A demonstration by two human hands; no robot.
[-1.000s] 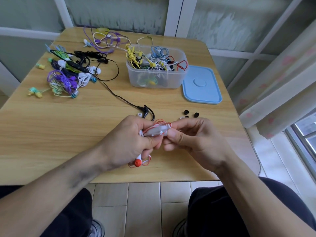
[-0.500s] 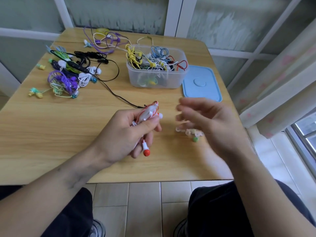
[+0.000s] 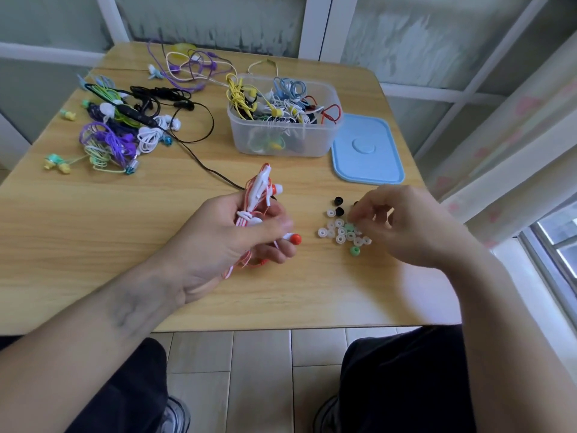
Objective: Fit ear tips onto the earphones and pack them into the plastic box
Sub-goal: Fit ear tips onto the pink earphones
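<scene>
Red-and-white earphones (image 3: 256, 200), coiled, sit gripped in the left hand (image 3: 231, 237) mid-counter. At three o'clock, the right hand (image 3: 402, 226) curls its fingertips into the pile of ear tips (image 3: 342, 231); whether it pinches one, can't tell. Plastic box (image 3: 284, 120) at twelve, blue lid (image 3: 368, 151) beside it.

I see red-white earphones (image 3: 260, 198) bundled upright, one red bud sticking out low. Loose ear tips (image 3: 342, 231), mostly clear, clustered on the table. Clear plastic box (image 3: 284, 137) open, full of earphones.
</scene>
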